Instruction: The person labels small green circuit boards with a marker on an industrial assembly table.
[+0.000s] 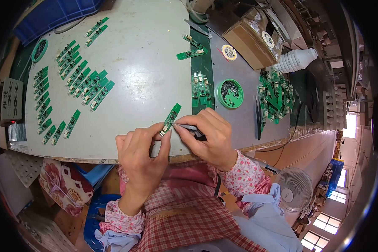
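Note:
My left hand pinches the lower end of a narrow green circuit board between thumb and fingertips, near the front edge of the table. The board is tilted, its far end pointing away from me, with small parts and pins on it. In my right hand is a pair of dark tweezers, mostly covered by the fingers. Their tip is at the right side of the board; whether it grips a part is too small to tell. A green round dish of small black components lies beyond my right hand.
Rows of similar boards lie at the left, and a few stand in line on a green strip. A heap of boards is at the right, near a cardboard box and a white ribbed part. A fan stands below.

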Tool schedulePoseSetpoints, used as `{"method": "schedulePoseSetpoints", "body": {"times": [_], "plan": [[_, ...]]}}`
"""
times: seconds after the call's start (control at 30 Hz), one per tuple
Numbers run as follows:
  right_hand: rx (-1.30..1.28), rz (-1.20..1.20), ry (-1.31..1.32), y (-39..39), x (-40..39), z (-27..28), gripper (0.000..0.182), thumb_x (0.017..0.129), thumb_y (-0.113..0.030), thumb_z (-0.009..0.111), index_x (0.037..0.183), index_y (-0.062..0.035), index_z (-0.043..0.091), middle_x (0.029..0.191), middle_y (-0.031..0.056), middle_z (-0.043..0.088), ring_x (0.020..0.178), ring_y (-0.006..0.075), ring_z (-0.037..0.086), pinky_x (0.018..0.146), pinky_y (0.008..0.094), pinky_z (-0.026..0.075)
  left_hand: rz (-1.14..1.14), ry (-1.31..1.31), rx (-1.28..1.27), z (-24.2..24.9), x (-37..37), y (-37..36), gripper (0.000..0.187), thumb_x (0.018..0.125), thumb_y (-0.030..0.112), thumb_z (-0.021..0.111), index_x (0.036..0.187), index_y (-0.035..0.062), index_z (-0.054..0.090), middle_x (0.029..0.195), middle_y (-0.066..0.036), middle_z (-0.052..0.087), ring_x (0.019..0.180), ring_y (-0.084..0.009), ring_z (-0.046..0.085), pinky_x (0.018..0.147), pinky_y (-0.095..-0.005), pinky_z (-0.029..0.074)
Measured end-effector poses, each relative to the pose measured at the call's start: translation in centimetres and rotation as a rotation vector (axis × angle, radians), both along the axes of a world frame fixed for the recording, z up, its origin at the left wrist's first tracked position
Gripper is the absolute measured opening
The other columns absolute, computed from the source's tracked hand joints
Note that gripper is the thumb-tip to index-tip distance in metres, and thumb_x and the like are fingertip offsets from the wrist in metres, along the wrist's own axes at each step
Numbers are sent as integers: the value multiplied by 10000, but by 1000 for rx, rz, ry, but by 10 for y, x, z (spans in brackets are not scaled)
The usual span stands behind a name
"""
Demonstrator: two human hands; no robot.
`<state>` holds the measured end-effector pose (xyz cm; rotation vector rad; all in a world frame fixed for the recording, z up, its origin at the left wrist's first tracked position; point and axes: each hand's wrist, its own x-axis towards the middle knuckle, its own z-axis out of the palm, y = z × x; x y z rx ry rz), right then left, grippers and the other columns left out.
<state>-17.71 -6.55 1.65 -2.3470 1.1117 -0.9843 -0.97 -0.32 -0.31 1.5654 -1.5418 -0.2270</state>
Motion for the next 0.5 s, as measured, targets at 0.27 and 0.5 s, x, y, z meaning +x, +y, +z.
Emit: {"method": "schedulePoseSetpoints", "body": {"times": [0.27, 0.5], "plan": [[-32, 25, 37, 0, 1, 1, 159, 824, -78, 835, 945, -65, 732, 771, 44, 633, 671, 218, 604, 583, 342, 483, 9, -3, 19, -1, -1, 0, 294, 770, 54, 858, 1032, 130, 748, 783, 36, 642, 710, -150, 587, 716, -334, 346], [-31, 30, 50, 0, 1, 1, 160, 822, -78, 832, 947, -65, 732, 771, 39, 628, 674, 211, 602, 580, 338, 480, 9, -8, 33, -1, -1, 1, 289, 776, 62, 852, 1035, 137, 748, 790, 40, 645, 716, -149, 589, 728, -333, 350]]}}
